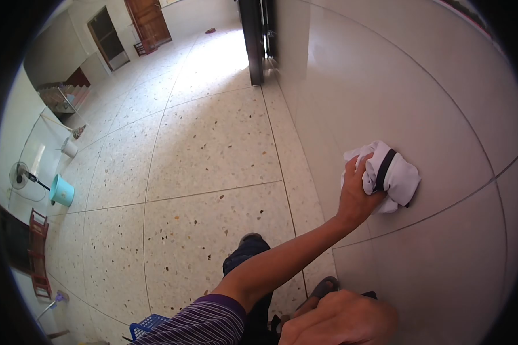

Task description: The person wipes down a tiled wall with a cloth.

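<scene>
My left hand (360,192) presses a bunched white cloth (402,175) with a black band against the smooth, light tiled wall (443,115) on the right. Its fingers are bent over the left side of the cloth, and its arm, in a striped sleeve with a purple cuff, stretches up from the bottom. Near the camera at the bottom edge is my right hand (339,319), seen from the back and blurred. Its fingers are hidden, so what it holds, if anything, does not show. A small dark thing peeks out beside it.
A blue basket (148,325) stands on the speckled floor (213,149) at the bottom. To the left are a turquoise bucket (62,191), a fan (21,175), a white bucket (69,148) and red-brown chairs (38,253). A dark door frame (251,43) stands beside the wall.
</scene>
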The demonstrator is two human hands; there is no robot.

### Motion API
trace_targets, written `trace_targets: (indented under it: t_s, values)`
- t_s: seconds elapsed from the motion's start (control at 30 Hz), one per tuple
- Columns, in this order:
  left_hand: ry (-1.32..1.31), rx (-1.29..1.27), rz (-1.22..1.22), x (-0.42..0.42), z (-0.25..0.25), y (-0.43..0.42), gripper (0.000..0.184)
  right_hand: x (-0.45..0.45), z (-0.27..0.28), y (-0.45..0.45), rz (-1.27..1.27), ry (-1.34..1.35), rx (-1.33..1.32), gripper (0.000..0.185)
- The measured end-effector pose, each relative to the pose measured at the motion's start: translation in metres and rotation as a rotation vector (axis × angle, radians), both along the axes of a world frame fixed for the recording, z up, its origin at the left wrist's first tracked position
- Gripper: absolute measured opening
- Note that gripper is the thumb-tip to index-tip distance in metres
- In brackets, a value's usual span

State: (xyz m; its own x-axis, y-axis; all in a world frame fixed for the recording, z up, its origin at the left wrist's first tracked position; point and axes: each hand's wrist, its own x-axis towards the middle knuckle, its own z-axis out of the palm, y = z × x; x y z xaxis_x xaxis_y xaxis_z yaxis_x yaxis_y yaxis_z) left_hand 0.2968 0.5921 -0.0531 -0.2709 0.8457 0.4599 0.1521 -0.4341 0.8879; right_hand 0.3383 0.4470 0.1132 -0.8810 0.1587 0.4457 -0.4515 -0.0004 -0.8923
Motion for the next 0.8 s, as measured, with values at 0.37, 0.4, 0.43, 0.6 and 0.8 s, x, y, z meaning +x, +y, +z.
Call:
trace_targets:
  t_s: [0.37,0.4,0.43,0.6,0.8]
  values:
    - [0.145,0.315,-0.049,0.004,0.017,-0.015,0.089,0.003,-0.002,-0.001,-0.094,0.145,0.087,0.006]
    - [0.113,0.236,-0.043,0.003,0.012,-0.014,0.09,0.008,0.002,0.0,-0.061,0.182,0.127,0.003]
    - [0.079,0.157,-0.037,0.002,0.008,-0.012,0.092,0.016,0.007,0.001,-0.028,0.219,0.165,0.004]
    - [0.054,0.063,-0.037,0.002,0.001,-0.011,0.092,0.047,0.018,0.0,0.065,0.343,0.257,0.015]
    - [0.035,0.021,-0.042,0.004,0.002,-0.012,0.091,0.074,0.017,-0.02,0.016,0.429,0.211,0.015]
